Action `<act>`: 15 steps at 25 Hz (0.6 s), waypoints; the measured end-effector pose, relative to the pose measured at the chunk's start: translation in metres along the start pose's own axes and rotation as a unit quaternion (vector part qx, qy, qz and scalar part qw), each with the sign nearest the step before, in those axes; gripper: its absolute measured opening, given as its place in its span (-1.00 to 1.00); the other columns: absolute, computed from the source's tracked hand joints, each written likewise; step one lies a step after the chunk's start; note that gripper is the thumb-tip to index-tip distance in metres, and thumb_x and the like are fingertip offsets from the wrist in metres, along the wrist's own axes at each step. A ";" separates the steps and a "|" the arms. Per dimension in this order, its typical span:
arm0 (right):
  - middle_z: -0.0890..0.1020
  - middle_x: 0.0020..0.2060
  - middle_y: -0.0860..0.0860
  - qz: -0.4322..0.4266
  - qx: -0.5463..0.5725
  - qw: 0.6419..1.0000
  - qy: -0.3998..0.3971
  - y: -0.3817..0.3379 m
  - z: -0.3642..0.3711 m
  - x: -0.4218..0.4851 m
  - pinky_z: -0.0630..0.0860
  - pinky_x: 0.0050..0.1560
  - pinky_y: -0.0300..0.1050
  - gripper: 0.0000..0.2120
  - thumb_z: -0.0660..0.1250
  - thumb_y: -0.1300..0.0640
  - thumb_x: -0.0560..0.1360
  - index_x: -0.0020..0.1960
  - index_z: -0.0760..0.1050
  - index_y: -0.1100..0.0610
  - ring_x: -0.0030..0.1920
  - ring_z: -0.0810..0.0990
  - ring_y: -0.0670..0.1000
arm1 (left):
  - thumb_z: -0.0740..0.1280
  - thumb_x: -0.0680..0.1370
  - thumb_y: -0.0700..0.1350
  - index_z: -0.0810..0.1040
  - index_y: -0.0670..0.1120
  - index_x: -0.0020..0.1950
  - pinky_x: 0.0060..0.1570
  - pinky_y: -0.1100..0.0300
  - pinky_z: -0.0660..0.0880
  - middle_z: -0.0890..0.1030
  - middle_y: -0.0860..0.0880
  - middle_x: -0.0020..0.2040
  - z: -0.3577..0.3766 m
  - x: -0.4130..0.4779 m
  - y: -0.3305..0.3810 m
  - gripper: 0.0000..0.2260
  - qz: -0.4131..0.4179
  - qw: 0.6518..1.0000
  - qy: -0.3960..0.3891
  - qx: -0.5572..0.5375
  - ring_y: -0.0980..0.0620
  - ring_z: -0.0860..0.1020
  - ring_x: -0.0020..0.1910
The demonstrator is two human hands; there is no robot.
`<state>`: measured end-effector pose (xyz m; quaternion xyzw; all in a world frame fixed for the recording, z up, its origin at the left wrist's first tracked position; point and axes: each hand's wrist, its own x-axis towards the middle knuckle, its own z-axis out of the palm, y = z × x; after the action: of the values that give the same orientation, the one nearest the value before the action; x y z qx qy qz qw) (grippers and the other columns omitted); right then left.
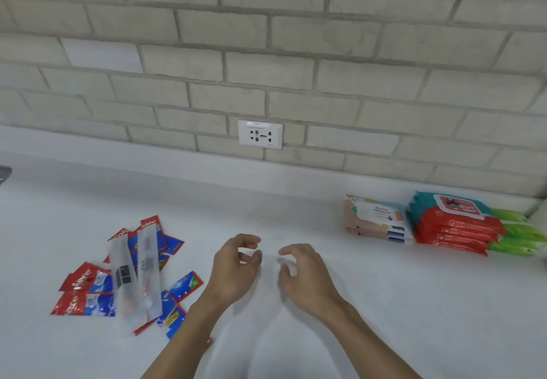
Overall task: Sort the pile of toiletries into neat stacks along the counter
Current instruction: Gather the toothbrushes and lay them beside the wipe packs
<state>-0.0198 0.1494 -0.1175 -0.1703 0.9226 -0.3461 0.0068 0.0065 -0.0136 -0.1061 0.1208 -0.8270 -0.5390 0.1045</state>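
A loose pile of red-and-blue toothpaste sachets (85, 291) lies on the white counter (384, 304) at the left, with two frosted clear toothbrush packets (134, 278) lying across it. At the back right stand three neat stacks of wet-wipe packs: a pastel stack (377, 220), a red-and-teal stack (455, 224) and a green stack (518, 235). My left hand (235, 270) and my right hand (305, 275) hover over the bare counter in the middle, facing each other, fingers loosely curled, holding nothing.
A grey brick wall runs behind the counter, with a white power socket (260, 134) just above the backsplash. A dark object (4, 174) shows at the far left edge.
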 end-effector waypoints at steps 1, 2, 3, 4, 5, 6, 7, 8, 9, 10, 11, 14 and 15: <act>0.47 0.21 -0.10 -0.005 0.011 1.000 -0.014 -0.009 0.010 -0.003 0.34 0.28 -0.28 -0.72 0.27 0.10 0.52 0.23 0.49 -0.04 0.28 0.43 -0.05 | 0.38 0.51 -0.18 0.57 0.01 0.08 -0.32 0.45 0.47 0.59 0.09 0.01 -0.013 -0.003 -0.007 -0.82 -0.001 1.000 0.006 0.006 0.14 0.59 -0.21; 0.48 0.21 -0.12 -0.011 0.021 0.999 -0.026 -0.019 0.020 -0.007 0.35 0.29 -0.26 -0.73 0.27 0.09 0.53 0.22 0.50 -0.06 0.27 0.44 -0.07 | 0.38 0.51 -0.18 0.56 0.02 0.08 -0.31 0.43 0.48 0.59 0.09 0.02 -0.025 -0.005 -0.013 -0.82 -0.002 1.000 0.009 0.013 0.13 0.59 -0.19; 0.48 0.20 -0.13 -0.015 0.032 0.999 -0.036 -0.029 0.030 -0.010 0.37 0.29 -0.24 -0.73 0.27 0.08 0.53 0.21 0.50 -0.07 0.26 0.44 -0.09 | 0.38 0.52 -0.18 0.56 0.02 0.09 -0.31 0.42 0.49 0.59 0.10 0.03 -0.037 -0.008 -0.019 -0.82 -0.004 1.000 0.012 0.020 0.12 0.60 -0.17; 0.49 0.19 -0.14 -0.018 0.044 0.998 -0.046 -0.039 0.039 -0.013 0.38 0.29 -0.24 -0.74 0.27 0.08 0.54 0.21 0.50 -0.08 0.25 0.45 -0.11 | 0.38 0.52 -0.18 0.56 0.02 0.09 -0.30 0.40 0.49 0.59 0.10 0.03 -0.048 -0.009 -0.025 -0.82 -0.006 1.000 0.014 0.022 0.12 0.60 -0.15; 0.49 0.19 -0.15 -0.021 0.054 0.997 -0.054 -0.050 0.048 -0.016 0.38 0.29 -0.25 -0.75 0.27 0.07 0.54 0.20 0.50 -0.09 0.24 0.45 -0.12 | 0.38 0.52 -0.18 0.55 0.01 0.10 -0.28 0.38 0.50 0.59 0.10 0.04 -0.060 -0.010 -0.031 -0.82 -0.007 1.000 0.020 0.020 0.11 0.59 -0.14; 0.49 0.19 -0.16 -0.023 0.062 0.996 -0.058 -0.060 0.057 -0.018 0.38 0.29 -0.27 -0.76 0.26 0.07 0.55 0.20 0.50 -0.09 0.24 0.44 -0.13 | 0.38 0.52 -0.19 0.55 0.01 0.10 -0.27 0.35 0.52 0.59 0.10 0.04 -0.070 -0.011 -0.037 -0.82 -0.006 0.999 0.028 0.018 0.10 0.59 -0.14; 0.48 0.19 -0.15 -0.026 0.066 0.996 -0.061 -0.067 0.065 -0.018 0.37 0.28 -0.28 -0.76 0.26 0.08 0.55 0.20 0.50 -0.09 0.24 0.44 -0.14 | 0.37 0.52 -0.19 0.55 0.01 0.09 -0.26 0.34 0.52 0.59 0.09 0.04 -0.078 -0.012 -0.041 -0.82 -0.006 0.999 0.037 0.018 0.10 0.59 -0.13; 0.48 0.19 -0.15 -0.029 0.065 0.995 -0.065 -0.075 0.072 -0.017 0.37 0.28 -0.29 -0.76 0.27 0.08 0.55 0.20 0.50 -0.08 0.24 0.44 -0.14 | 0.36 0.53 -0.18 0.54 0.02 0.09 -0.27 0.34 0.52 0.58 0.10 0.04 -0.085 -0.014 -0.045 -0.82 -0.010 0.999 0.046 0.019 0.10 0.59 -0.12; 0.48 0.20 -0.14 -0.029 0.061 0.995 -0.071 -0.083 0.079 -0.015 0.38 0.27 -0.29 -0.76 0.26 0.08 0.55 0.21 0.49 -0.07 0.25 0.44 -0.13 | 0.36 0.54 -0.18 0.54 0.02 0.10 -0.29 0.35 0.51 0.58 0.10 0.05 -0.093 -0.016 -0.050 -0.82 -0.016 0.998 0.054 0.020 0.10 0.58 -0.11; 0.47 0.21 -0.12 -0.029 0.056 0.995 -0.074 -0.091 0.086 -0.010 0.39 0.26 -0.28 -0.75 0.26 0.08 0.55 0.22 0.49 -0.06 0.25 0.44 -0.11 | 0.35 0.54 -0.17 0.53 0.02 0.11 -0.30 0.37 0.50 0.57 0.11 0.05 -0.100 -0.017 -0.054 -0.82 -0.023 0.998 0.062 0.022 0.11 0.58 -0.09; 0.47 0.22 -0.11 -0.027 0.055 0.995 -0.077 -0.100 0.092 -0.004 0.41 0.25 -0.27 -0.75 0.25 0.08 0.56 0.23 0.49 -0.06 0.26 0.44 -0.10 | 0.34 0.55 -0.17 0.52 0.02 0.11 -0.29 0.38 0.50 0.57 0.10 0.07 -0.109 -0.017 -0.060 -0.83 -0.031 0.997 0.073 0.026 0.11 0.58 -0.07; 0.46 0.23 -0.07 -0.014 0.053 0.995 -0.087 -0.125 0.105 0.011 0.44 0.25 -0.19 -0.76 0.23 0.09 0.58 0.23 0.48 -0.06 0.27 0.43 -0.06 | 0.36 0.54 -0.16 0.52 0.03 0.09 -0.17 0.24 0.55 0.58 0.03 0.13 -0.132 -0.012 -0.076 -0.83 -0.046 0.991 0.114 0.048 0.02 0.56 0.03; 0.47 0.23 -0.06 -0.011 0.054 0.994 -0.091 -0.131 0.109 0.015 0.45 0.24 -0.19 -0.76 0.23 0.10 0.59 0.23 0.48 -0.06 0.27 0.43 -0.05 | 0.37 0.53 -0.17 0.52 0.02 0.09 -0.11 0.17 0.58 0.59 0.00 0.15 -0.137 -0.010 -0.080 -0.83 -0.048 0.989 0.129 0.061 -0.01 0.56 0.06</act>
<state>0.0207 -0.0163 -0.1150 -0.2101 0.8964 -0.3783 0.0959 0.0649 -0.1602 -0.1252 0.2350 -0.8312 -0.4719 0.1768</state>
